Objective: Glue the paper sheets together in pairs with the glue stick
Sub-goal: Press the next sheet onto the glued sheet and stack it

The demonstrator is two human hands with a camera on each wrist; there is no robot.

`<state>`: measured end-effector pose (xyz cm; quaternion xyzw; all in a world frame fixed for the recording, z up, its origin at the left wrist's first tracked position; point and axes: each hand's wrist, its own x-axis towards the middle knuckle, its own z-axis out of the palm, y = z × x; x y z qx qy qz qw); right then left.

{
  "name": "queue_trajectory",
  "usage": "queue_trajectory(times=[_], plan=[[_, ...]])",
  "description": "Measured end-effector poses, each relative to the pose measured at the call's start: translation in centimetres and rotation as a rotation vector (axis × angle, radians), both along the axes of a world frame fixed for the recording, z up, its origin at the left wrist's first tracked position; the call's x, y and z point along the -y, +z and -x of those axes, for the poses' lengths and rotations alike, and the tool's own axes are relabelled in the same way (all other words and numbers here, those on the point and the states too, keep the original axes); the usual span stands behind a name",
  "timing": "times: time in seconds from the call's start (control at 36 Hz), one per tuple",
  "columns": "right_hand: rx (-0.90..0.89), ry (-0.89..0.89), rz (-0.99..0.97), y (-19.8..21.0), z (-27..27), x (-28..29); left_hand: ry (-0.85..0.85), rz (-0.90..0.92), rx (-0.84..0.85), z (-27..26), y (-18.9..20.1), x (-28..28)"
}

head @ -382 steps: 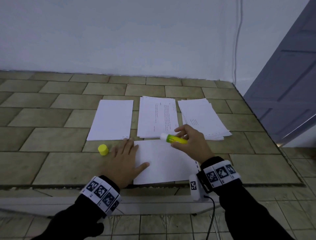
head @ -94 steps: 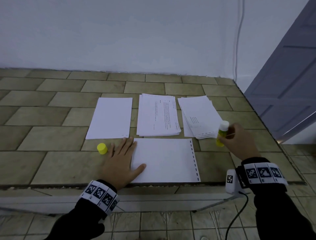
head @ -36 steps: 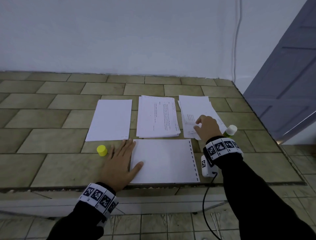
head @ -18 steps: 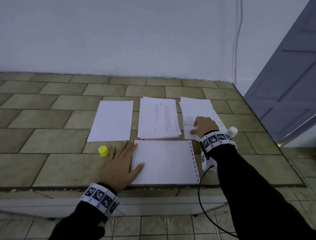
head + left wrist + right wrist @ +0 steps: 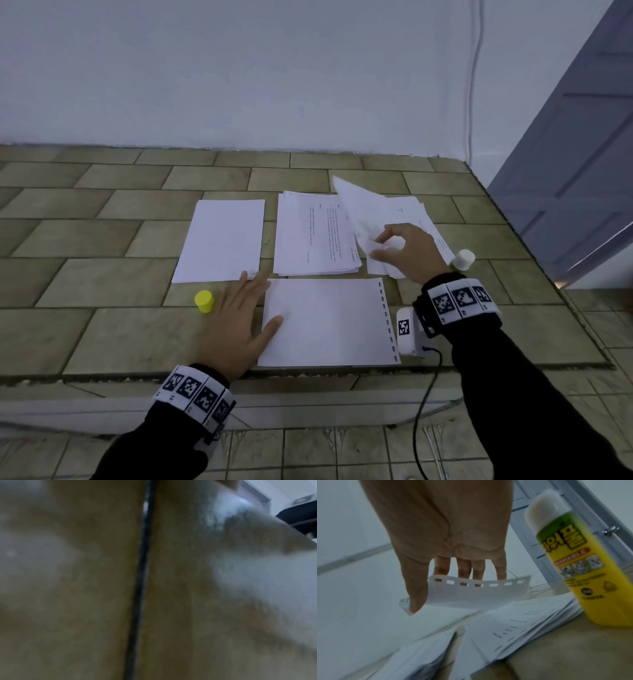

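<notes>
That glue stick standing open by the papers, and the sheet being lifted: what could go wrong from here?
The glue stick stands uncapped beside the right stack, close to the right hand; a swing of that hand or the lifted sheet might topple it. Its yellow cap lies far left, so the glue may dry. The pinched sheet could crease.

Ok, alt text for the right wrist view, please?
The right hand pinches a white paper sheet with a punched-hole edge, lifting it above a fanned stack of printed white sheets. An uncapped yellow-and-green glue stick stands beside the stack.
</notes>
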<state>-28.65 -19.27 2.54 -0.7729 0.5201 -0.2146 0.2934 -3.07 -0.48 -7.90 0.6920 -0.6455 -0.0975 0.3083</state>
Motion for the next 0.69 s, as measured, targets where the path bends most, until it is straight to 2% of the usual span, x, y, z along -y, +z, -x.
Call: queue_trajectory(times=[0.08,0.22,0.31,0.36,0.42,0.53,0.69], plan=[[0.034,0.129,-0.030,0.4,0.5,-1.6,0.047,0.079,-0.152,0.1,0.5,-0.1],[0.070,0.268,-0.100,-0.5,1.5,-3.4,0.177,0.095,-0.648,1.0,3.3,0.5],[0.030,0.310,-0.117,-1.3,2.2,-4.3,0.216,-0.028,-1.061,0.9,5.1,1.8],[0.013,0.320,-0.129,-1.8,2.4,-4.8,0.255,-0.101,-1.217,0.9,6.0,2.4],[0.004,0.319,-0.140,-2.1,2.6,-5.0,0.279,-0.121,-1.267,1.1,6.5,2.6],[-0.021,0.290,-0.164,-3.1,3.0,-5.1,0.237,-0.125,-1.171,1.0,5.6,2.3],[0.219,0.241,-0.314,-3.7,3.7,-5.0,0.148,-0.107,-1.080,0.9,4.7,1.9]])
